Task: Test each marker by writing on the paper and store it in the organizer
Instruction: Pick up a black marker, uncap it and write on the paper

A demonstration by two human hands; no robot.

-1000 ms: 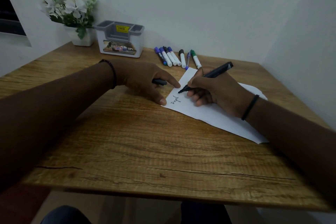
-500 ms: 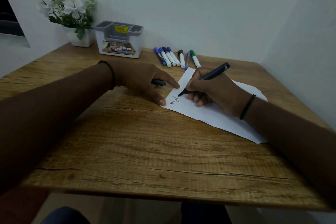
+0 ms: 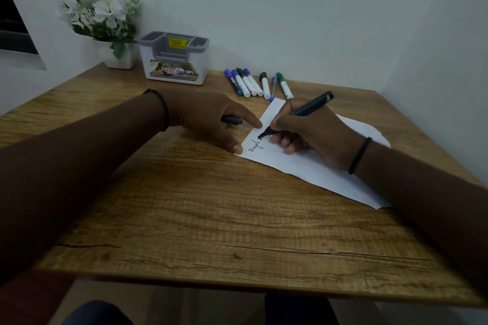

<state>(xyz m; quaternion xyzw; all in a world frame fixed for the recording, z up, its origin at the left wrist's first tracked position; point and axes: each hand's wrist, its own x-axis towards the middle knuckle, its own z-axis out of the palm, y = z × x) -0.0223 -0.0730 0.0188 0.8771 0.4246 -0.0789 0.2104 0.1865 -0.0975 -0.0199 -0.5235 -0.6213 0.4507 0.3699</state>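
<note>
Pale walls meet behind a wooden bench (image 3: 184, 219), and you're mid-test at its far right side — black marker (image 3: 303, 111) down on the paper (image 3: 317, 166), tip touching just past a short handwritten word near the sheet's left edge.

Keep the stroke light and short; one clear line tells you the ink flows, so there's no need to press hard, which I'd judge could fray the tip or drag the loose sheet. Let your wrist stay planted on the page as the anchor.

Your right hand (image 3: 309, 134) is clenched around the marker in a writing grip, thumb and forefinger pinching the barrel low, the other fingers curled under onto the paper. Your left hand (image 3: 208, 119) lies on the bench beside the sheet — thumb tip at the paper's near-left corner, forefinger stretched to its left edge, pinning it. A dark cap (image 3: 232, 120) pokes out from under that palm, tucked in the curled fingers, it seems; have it ready to recap.

Waiting markers (image 3: 253, 84) lie in a row near the far edge, the organizer (image 3: 174, 60) just left of them by the wall, a flower pot (image 3: 118, 57) beside it.
</note>
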